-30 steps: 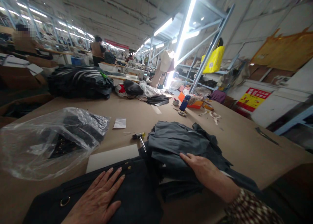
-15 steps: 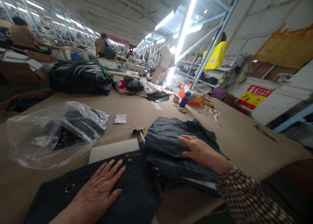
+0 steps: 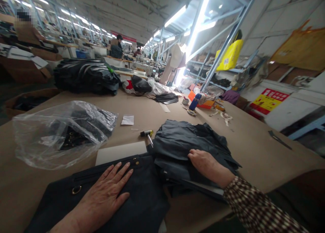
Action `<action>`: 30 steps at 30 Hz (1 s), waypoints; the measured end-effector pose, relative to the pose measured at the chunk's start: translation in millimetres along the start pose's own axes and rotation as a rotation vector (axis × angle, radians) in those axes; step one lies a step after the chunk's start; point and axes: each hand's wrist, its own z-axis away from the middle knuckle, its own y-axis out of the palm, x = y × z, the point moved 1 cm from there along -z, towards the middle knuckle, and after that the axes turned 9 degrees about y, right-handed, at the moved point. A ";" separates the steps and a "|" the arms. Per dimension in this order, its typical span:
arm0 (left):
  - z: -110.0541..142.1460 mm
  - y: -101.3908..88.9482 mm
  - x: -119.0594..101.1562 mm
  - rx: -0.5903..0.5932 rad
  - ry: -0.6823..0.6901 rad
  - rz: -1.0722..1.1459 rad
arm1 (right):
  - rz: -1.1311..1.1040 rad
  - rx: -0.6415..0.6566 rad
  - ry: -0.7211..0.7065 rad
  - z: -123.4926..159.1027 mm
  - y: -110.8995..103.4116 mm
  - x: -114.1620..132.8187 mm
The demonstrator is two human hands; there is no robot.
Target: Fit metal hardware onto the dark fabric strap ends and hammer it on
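Observation:
My left hand (image 3: pixel 104 190) lies flat with fingers stretched out on a dark navy fabric panel (image 3: pixel 146 192), which carries a zip, a gold-coloured ring (image 3: pixel 76 190) and small gold-coloured studs. To its right, my right hand (image 3: pixel 208 165) rests on a pile of dark fabric pieces (image 3: pixel 177 138). Its fingers are curled together against the top piece, and their tips are partly hidden. A white board (image 3: pixel 122 152) sticks out from behind the navy panel. Just beyond it, a small hammer (image 3: pixel 146 133) with a black and yellow head lies beside the pile.
At the left is a clear plastic bag (image 3: pixel 38 138) with dark pieces and rings inside. Farther back lie a large dark fabric stack (image 3: pixel 86 77), a white paper square (image 3: pixel 127 120), scissors (image 3: pixel 191 112) and a blue object (image 3: pixel 195 101). A dark narrow tool (image 3: pixel 279 140) lies right.
My right hand's fingers, spread over the pile before, have curled in on the top fabric piece. My left hand stays flat on the navy panel. The whole view has shifted slightly.

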 end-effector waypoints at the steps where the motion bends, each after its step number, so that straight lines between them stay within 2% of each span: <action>1: -0.2 -0.2 -0.3 0.007 -0.003 0.008 | 0.000 -0.004 0.000 -2.3 -2.8 -2.7; 3: -0.8 -1.0 -0.8 0.015 -0.006 0.028 | -0.017 -0.010 -0.007 -9.7 -14.6 -10.9; 6: -0.9 -1.1 -0.6 0.020 -0.013 0.041 | -0.035 -0.026 0.011 -31.6 -43.4 -30.1; 10: 1.1 1.8 0.7 0.032 -0.010 0.026 | -0.041 -0.087 0.189 -84.9 -78.4 -65.2; 13: 1.8 2.6 1.1 0.041 -0.006 0.010 | -0.086 -0.145 0.325 -126.6 -85.5 -86.0; 16: 1.1 1.4 1.0 0.039 -0.020 0.024 | -0.154 -0.241 0.396 -149.0 -76.3 -91.0; 18: 0.6 0.6 1.0 0.031 -0.031 0.045 | -0.198 -0.290 0.389 -150.2 -64.7 -85.4; 20: 0.5 0.6 1.1 0.031 -0.037 0.064 | -0.241 -0.282 0.337 -143.7 -51.0 -76.2; 24: 1.3 2.1 1.5 0.029 -0.034 0.073 | -0.304 -0.125 0.193 -127.2 -23.1 -60.6; 30: 1.0 1.0 1.0 0.021 -0.027 0.043 | -0.291 0.078 0.106 -124.9 3.9 -51.8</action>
